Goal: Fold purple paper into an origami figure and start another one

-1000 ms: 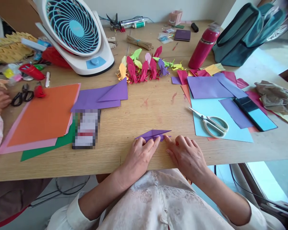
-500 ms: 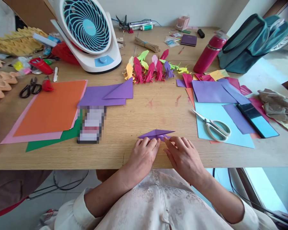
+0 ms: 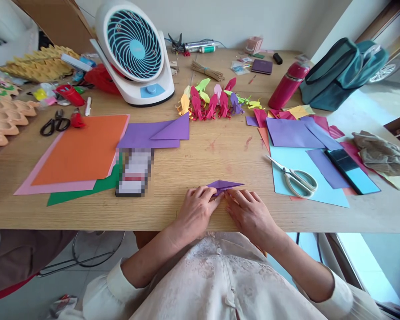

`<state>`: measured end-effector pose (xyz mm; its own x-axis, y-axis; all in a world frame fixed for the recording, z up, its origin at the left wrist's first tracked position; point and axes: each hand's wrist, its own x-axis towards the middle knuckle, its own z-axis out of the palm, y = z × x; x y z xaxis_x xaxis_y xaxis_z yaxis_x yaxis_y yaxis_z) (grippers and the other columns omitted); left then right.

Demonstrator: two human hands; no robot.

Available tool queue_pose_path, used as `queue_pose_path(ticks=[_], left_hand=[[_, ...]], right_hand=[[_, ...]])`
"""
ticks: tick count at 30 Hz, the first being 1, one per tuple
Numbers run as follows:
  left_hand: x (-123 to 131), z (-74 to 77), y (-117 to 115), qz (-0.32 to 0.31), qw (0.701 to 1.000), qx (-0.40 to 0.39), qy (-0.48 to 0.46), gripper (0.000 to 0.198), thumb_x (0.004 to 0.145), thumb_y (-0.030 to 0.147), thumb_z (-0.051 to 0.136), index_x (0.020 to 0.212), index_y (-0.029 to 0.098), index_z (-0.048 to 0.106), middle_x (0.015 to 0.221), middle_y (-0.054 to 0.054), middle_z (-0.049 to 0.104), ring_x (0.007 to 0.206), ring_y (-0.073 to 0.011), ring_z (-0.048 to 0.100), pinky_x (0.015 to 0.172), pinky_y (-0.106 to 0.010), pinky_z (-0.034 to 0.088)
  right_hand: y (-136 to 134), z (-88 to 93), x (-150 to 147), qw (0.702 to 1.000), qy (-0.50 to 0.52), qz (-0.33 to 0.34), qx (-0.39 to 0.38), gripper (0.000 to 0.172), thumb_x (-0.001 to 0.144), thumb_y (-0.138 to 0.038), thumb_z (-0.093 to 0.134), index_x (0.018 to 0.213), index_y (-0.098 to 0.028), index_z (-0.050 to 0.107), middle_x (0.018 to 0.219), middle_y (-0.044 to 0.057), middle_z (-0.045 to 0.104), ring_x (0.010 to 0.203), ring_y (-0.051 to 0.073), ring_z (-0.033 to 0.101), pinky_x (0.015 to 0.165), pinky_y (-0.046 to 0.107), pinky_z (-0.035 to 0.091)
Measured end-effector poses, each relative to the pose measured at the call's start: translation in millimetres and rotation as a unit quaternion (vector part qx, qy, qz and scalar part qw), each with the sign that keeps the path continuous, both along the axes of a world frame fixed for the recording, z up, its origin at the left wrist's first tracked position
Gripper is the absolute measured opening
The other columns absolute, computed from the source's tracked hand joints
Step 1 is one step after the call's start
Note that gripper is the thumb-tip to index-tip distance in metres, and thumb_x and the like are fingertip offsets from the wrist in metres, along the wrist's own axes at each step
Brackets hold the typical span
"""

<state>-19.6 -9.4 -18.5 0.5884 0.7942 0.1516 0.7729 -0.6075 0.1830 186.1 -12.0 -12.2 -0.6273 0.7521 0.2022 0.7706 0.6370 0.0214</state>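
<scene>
A small folded purple paper (image 3: 225, 184) with pointed ends lies near the front edge of the table. My left hand (image 3: 197, 208) grips its left part, fingertips and thumb pressed on the folds. From the right, my right hand (image 3: 250, 210) pinches the paper's near edge, fingers bent. Both sets of fingertips almost meet at the paper's middle and cover its lower side. White-handled scissors (image 3: 300, 181) rest on a light blue sheet (image 3: 283, 158) to the right of my right hand.
A phone with a blurred screen (image 3: 135, 173) lies left, beside orange paper (image 3: 83, 146) and purple sheets (image 3: 140, 133). Folded paper figures (image 3: 213, 104) sit behind, near a white fan (image 3: 136, 58). At right are a pink bottle (image 3: 288, 86), a second phone (image 3: 351, 171) and a teal bag (image 3: 343, 75).
My left hand has shifted slightly left over the folded paper and now covers its left tip. My right fingers have moved down along the near edge. The camera view has turned a little.
</scene>
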Motion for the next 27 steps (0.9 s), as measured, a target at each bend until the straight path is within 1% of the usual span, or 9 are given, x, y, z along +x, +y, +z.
queue_pose_path(ticks=[2,5,9,13,16,19,23,27], left_hand=[[-5.1,-3.9,-2.9,-0.013,1.000,0.019,0.004,0.044,0.097,0.018,0.046,0.141,0.020,0.050,0.129,-0.011,0.060,0.123,-0.0238,0.049,0.096,-0.041,0.040],[-8.2,-5.5,-6.9,-0.014,0.999,0.045,0.010,0.042,0.098,0.018,0.045,0.139,0.015,0.052,0.132,-0.013,0.060,0.126,-0.0244,0.048,0.101,-0.042,0.038],[-5.7,-1.9,-8.1,0.003,0.999,0.041,0.015,0.039,0.097,0.016,0.046,0.134,0.018,0.057,0.129,-0.011,0.061,0.123,-0.0251,0.050,0.100,-0.042,0.039],[-4.9,0.4,-6.9,0.016,0.999,0.030,0.002,0.039,0.095,0.014,0.048,0.132,0.020,0.058,0.125,-0.011,0.060,0.122,-0.0254,0.051,0.100,-0.043,0.041],[-7.5,-1.7,-6.5,0.007,0.999,0.032,-0.006,0.041,0.095,0.013,0.047,0.134,0.020,0.057,0.122,-0.011,0.061,0.120,-0.0259,0.052,0.099,-0.044,0.042],[-11.7,-4.5,-6.8,-0.011,0.999,0.037,-0.018,0.041,0.096,0.013,0.045,0.135,0.018,0.056,0.125,-0.013,0.060,0.121,-0.0261,0.053,0.099,-0.044,0.045],[-15.9,-4.8,-8.3,-0.024,0.998,0.048,-0.022,0.041,0.097,0.011,0.042,0.136,0.012,0.055,0.129,-0.015,0.060,0.126,-0.0267,0.052,0.107,-0.045,0.044],[-17.9,-2.3,-10.2,-0.033,0.998,0.057,0.001,0.042,0.096,0.009,0.041,0.135,0.007,0.054,0.133,-0.016,0.059,0.128,-0.0272,0.052,0.112,-0.044,0.042]], right_hand=[[-0.1,0.0,-0.8,1.000,-0.001,0.000,0.004,0.024,0.097,-0.017,0.051,0.112,-0.012,0.069,0.116,0.012,0.066,0.095,0.023,0.054,0.075,0.036,0.040],[0.0,0.0,-0.1,1.000,0.002,0.003,0.003,0.024,0.097,-0.018,0.052,0.113,-0.012,0.068,0.116,0.012,0.066,0.095,0.023,0.054,0.076,0.036,0.040],[-0.3,-0.4,1.8,1.000,0.002,0.006,0.006,0.028,0.098,-0.021,0.052,0.120,-0.011,0.065,0.119,0.013,0.066,0.095,0.023,0.054,0.079,0.037,0.041],[0.0,-1.1,1.4,1.000,-0.004,0.007,0.011,0.034,0.098,-0.022,0.052,0.130,-0.014,0.060,0.122,0.013,0.064,0.099,0.025,0.054,0.082,0.038,0.042],[0.8,-1.4,-0.1,1.000,-0.003,-0.001,0.002,0.033,0.097,-0.024,0.053,0.128,-0.016,0.063,0.120,0.013,0.065,0.097,0.026,0.053,0.079,0.038,0.042],[1.2,-1.7,-1.0,1.000,0.002,-0.012,-0.004,0.032,0.097,-0.023,0.053,0.127,-0.017,0.064,0.119,0.012,0.066,0.097,0.025,0.053,0.077,0.037,0.042],[0.4,-2.2,-1.2,1.000,0.010,-0.011,0.001,0.032,0.097,-0.023,0.054,0.127,-0.016,0.065,0.120,0.012,0.065,0.099,0.025,0.053,0.077,0.037,0.042],[-0.2,-2.1,-1.2,1.000,0.011,-0.013,0.000,0.032,0.097,-0.022,0.054,0.126,-0.015,0.065,0.120,0.012,0.065,0.100,0.026,0.053,0.077,0.038,0.042]])
